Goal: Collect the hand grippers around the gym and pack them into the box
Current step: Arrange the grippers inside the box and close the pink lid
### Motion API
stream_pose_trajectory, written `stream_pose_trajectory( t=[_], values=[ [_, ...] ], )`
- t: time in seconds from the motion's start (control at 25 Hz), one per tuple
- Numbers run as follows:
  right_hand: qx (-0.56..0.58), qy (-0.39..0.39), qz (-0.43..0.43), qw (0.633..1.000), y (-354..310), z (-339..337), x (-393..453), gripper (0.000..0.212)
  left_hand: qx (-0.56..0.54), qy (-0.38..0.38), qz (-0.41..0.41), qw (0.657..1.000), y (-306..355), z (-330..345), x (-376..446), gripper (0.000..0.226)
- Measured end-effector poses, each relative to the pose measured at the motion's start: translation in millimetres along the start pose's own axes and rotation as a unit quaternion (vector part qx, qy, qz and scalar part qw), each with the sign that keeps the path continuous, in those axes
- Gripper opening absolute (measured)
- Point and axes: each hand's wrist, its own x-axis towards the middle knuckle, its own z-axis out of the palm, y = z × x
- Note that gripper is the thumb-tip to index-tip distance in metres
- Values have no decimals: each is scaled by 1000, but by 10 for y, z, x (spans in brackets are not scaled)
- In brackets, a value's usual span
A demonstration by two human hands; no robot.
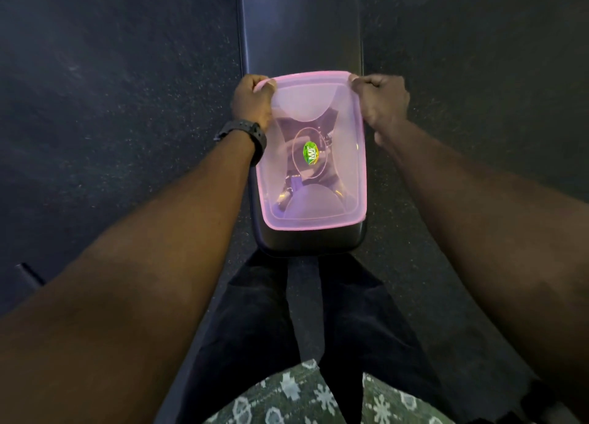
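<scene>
Through the cloudy pink lid (318, 111) I cannot count the hand grippers (298, 181); only dark shapes show inside the one box (357, 200), which sits on the bench (299, 28). My left hand (251, 100) and right hand (381, 100) each pinch a far lid corner.

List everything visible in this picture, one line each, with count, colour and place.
box: one, translucent pink, on the near end of the bench
lid: one, pink, on top of the box, gripped at its far corners
sticker: one, green oval, centre of the lid
contents: dark shapes seen through the lid, too blurred to count
bench: one, dark padded, running away from the person
floor: dark speckled, on both sides of the bench
watch: one, black, on the left wrist
left hand: at the lid's far left corner
right hand: at the lid's far right corner
legs: two, dark trousers, straddling the bench
</scene>
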Motion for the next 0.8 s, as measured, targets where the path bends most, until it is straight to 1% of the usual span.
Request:
stream_pose_trajectory(
  t=[0.08,0.12,0.32,0.36,0.4,0.48,0.56,0.64,0.72,0.8],
  values=[
    [10,-5,18,1000,-50,-10,51,26,-9,-1,-5,1000,54,17,-5,17],
    [8,-7,23,1000,-63,-16,66,27,-11,1,-8,1000,71,22,-11,19],
    [-79,-49,-16,995,-43,-60,58,32,34,9,-8,999,36,52,-104,27],
    [-85,-49,-20,995,-93,-58,53,33,33,14,-3,999,81,48,-134,27],
    [-84,-36,-33,995,-167,-39,53,35,32,24,19,999,152,47,-150,27],
    [-42,-1,-75,996,-390,32,18,35,0,29,89,996,362,48,-208,26],
    [29,-3,-97,995,-558,141,-38,29,-67,10,121,990,525,61,-294,22],
    [59,-25,-69,996,-557,245,-64,26,-106,-11,91,990,561,54,-386,18],
    [55,-32,-43,997,-522,289,-41,28,-104,-19,55,993,532,-1,-496,22],
    [65,-33,-31,997,-543,271,-10,33,-97,-17,53,994,534,-76,-565,29]
  ],
)
